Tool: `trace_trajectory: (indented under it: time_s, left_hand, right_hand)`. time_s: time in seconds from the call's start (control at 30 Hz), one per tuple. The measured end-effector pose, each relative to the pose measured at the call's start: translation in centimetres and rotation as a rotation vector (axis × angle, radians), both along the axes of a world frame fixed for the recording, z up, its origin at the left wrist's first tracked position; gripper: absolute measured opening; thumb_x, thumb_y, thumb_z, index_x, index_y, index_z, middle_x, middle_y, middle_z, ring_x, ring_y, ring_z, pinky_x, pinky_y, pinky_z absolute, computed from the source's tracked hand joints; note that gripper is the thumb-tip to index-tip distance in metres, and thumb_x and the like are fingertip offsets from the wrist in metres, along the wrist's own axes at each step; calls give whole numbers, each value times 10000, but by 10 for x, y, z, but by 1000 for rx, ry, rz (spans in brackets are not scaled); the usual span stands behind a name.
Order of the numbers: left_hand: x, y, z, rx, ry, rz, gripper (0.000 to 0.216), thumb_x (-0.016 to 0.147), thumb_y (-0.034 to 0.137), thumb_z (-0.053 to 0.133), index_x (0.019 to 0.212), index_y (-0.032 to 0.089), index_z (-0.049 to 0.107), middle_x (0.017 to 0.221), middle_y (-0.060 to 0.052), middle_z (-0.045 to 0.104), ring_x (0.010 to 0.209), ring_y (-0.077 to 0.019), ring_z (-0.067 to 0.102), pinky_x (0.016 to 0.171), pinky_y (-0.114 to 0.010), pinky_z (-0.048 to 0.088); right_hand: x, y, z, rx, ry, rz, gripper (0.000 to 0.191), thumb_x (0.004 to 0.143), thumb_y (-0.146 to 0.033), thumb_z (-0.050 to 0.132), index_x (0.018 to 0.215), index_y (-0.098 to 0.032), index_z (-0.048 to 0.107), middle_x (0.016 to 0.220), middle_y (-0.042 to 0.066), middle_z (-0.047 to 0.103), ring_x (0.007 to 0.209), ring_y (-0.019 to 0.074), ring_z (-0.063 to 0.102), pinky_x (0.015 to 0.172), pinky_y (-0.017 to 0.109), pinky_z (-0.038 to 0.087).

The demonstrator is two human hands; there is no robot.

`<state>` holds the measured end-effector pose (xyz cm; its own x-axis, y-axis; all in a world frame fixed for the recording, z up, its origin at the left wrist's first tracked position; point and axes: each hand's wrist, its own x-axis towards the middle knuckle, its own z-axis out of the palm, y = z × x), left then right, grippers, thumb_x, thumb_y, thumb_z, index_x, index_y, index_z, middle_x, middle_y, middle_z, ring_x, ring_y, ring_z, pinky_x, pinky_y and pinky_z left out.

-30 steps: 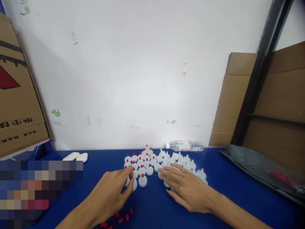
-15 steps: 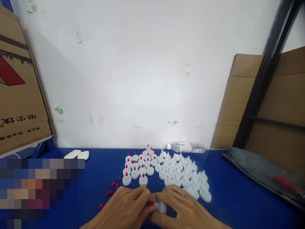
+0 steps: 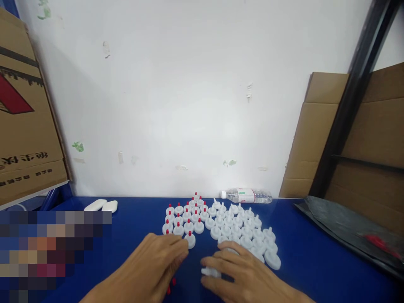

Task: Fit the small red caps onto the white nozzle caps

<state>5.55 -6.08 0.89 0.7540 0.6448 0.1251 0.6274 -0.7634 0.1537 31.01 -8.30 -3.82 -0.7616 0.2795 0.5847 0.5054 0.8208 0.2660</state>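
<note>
Two bare hands work low over a blue tabletop (image 3: 299, 244), read here as a clock face centred on the gap between them. The right hand (image 3: 241, 269), at three o'clock, grips a white nozzle piece (image 3: 213, 272) between its curled fingers and thumb, the piece tipped on its side with its uncovered spout aimed at nine o'clock. The left hand (image 3: 160, 261), at nine o'clock and apart from that piece, bends with its fingers bunched close; whether they pinch anything cannot be told from this angle. Small loose red tips (image 3: 174, 281) lie at eight o'clock, partly hidden by the left hand. Red-tipped white pieces (image 3: 188, 227) stand upright in a loose cluster from eleven to twelve o'clock, the nearest just beside the left fingertips. A crowd of untipped white pieces (image 3: 246, 243) spreads around one to two o'clock, its near edge partly behind the right hand. Beyond them a clear labelled bottle (image 3: 246, 195) lies on its side by the white wall (image 3: 173, 84). Two white rounded objects (image 3: 110, 206) rest at ten o'clock, while a dark plastic bag (image 3: 347, 227) lies between two and three o'clock
</note>
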Motion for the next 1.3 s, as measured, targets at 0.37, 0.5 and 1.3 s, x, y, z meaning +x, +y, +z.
trace_trajectory:
  time_s: [0.37, 0.5, 1.3]
  left_hand:
    - [-3, 13, -31, 31, -53, 92, 200, 1024, 227, 412, 1107, 271, 589, 1091, -28, 652, 946, -213, 646, 800, -347, 449]
    - [-3, 21, -44, 125, -131, 167, 361, 1057, 258, 360, 1405, 307, 447, 1283, -64, 617, 1102, -231, 642, 859, -361, 493]
    - [20, -3, -30, 98, -497, -46, 56, 1017, 252, 486, 975, 268, 518, 821, 56, 671, 642, -115, 606, 573, -209, 424]
  right_hand:
    - [1, -9, 32, -372, -211, -230, 424, 1068, -464, 438, 1392, -237, 594, 1509, 72, 535, 1386, 252, 506, 1194, 429, 344]
    - [3, -8, 26, -293, -201, -190, 472, 1067, -492, 431, 1344, -169, 636, 1434, 72, 611, 1357, 243, 534, 1214, 410, 316]
    - [-2, -3, 4, 246, -68, -186, 450, 1067, -292, 470, 1512, -325, 421, 1338, 83, 668, 1250, 200, 607, 1072, 421, 474]
